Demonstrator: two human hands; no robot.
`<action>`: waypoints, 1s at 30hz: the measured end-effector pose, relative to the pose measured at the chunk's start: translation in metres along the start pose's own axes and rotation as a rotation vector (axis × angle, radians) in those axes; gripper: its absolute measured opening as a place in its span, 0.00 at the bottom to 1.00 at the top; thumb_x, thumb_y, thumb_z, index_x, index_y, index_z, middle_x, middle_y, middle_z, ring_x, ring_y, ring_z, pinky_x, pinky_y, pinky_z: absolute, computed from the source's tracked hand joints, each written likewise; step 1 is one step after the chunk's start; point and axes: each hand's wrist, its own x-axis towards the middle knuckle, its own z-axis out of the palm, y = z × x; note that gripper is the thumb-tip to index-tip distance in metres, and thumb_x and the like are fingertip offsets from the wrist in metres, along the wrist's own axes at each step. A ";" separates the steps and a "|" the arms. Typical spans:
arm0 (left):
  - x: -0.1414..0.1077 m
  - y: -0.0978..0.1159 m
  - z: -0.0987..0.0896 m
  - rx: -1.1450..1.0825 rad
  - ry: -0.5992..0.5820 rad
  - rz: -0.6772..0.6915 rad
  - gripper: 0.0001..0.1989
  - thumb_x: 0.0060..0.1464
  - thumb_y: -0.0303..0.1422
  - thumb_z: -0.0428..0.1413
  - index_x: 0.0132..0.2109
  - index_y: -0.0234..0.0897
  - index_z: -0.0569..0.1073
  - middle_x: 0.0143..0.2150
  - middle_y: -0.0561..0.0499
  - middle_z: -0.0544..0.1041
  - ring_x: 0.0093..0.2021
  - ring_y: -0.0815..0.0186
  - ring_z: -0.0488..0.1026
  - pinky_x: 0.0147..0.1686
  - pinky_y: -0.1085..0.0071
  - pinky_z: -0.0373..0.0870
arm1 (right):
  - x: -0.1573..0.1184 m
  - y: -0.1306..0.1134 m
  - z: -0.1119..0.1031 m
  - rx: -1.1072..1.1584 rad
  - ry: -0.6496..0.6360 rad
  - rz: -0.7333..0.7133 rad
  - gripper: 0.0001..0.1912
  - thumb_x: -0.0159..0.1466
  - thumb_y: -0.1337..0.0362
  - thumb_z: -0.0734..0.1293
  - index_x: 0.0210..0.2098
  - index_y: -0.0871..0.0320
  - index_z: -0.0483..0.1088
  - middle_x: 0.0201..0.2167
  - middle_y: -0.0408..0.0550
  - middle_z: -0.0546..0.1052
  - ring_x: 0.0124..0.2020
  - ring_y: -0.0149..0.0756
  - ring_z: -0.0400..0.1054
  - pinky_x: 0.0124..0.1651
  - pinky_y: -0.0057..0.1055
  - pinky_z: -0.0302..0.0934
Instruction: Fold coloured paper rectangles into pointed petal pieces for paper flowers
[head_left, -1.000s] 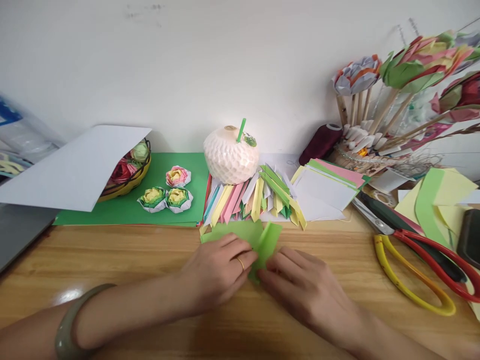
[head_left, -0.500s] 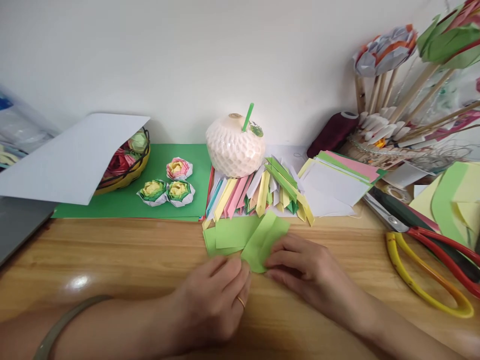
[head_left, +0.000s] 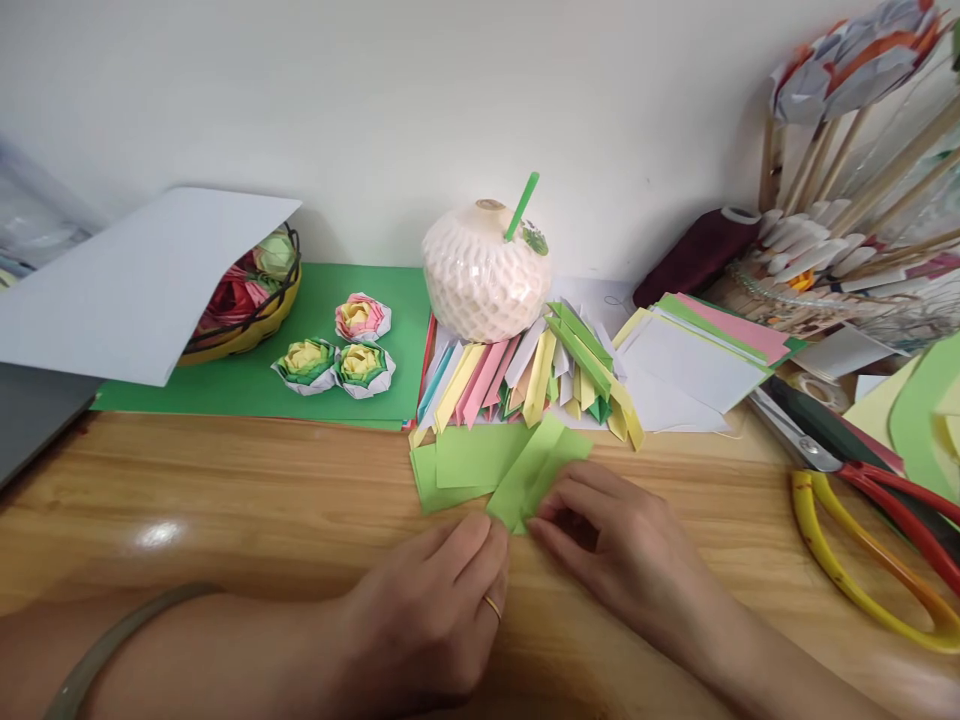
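Observation:
A creased piece of light green paper (head_left: 529, 475) is held between my two hands just above the wooden tabletop. The fingers of my left hand (head_left: 442, 600), which wears a ring, are closed at its lower left corner. On its right edge the thumb and fingers of my right hand (head_left: 611, 535) pinch the paper. More green paper pieces (head_left: 476, 458) lie flat right behind it, partly covered. Beyond them is a pile of folded paper strips (head_left: 499, 385) in pink, yellow, white, blue and green.
Behind the strips stands a wrapped coconut (head_left: 484, 275) with a green straw. Three paper flowers (head_left: 364, 365) sit on green sheets (head_left: 225, 398), beside a basket (head_left: 247, 335) under white paper (head_left: 142, 280). To the right lie large scissors (head_left: 817, 455), paper sheets (head_left: 675, 360) and a dark thread spool (head_left: 697, 258).
The view has shifted a little, so most things sit farther right and higher. Both hands keep hold of the creased green paper, and its lower edge has narrowed between the fingertips.

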 end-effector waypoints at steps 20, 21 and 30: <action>0.000 0.002 0.007 -0.032 -0.124 -0.086 0.17 0.63 0.22 0.38 0.44 0.25 0.72 0.35 0.43 0.74 0.37 0.61 0.72 0.35 0.68 0.70 | 0.000 -0.001 -0.001 -0.051 -0.065 0.042 0.07 0.59 0.71 0.63 0.26 0.56 0.63 0.26 0.43 0.69 0.26 0.32 0.64 0.27 0.27 0.56; 0.000 0.001 0.006 -0.028 -0.126 -0.081 0.18 0.63 0.22 0.37 0.45 0.25 0.72 0.35 0.43 0.74 0.38 0.61 0.72 0.36 0.67 0.70 | 0.000 -0.001 -0.001 -0.047 -0.074 0.043 0.07 0.59 0.71 0.63 0.26 0.56 0.63 0.26 0.43 0.68 0.27 0.33 0.64 0.27 0.27 0.56; 0.001 0.000 0.004 -0.039 -0.105 -0.056 0.17 0.61 0.20 0.38 0.45 0.23 0.71 0.38 0.41 0.75 0.40 0.59 0.71 0.41 0.65 0.66 | -0.001 0.009 -0.005 -0.037 -0.115 0.007 0.03 0.63 0.69 0.60 0.32 0.57 0.63 0.30 0.44 0.67 0.26 0.31 0.62 0.27 0.27 0.55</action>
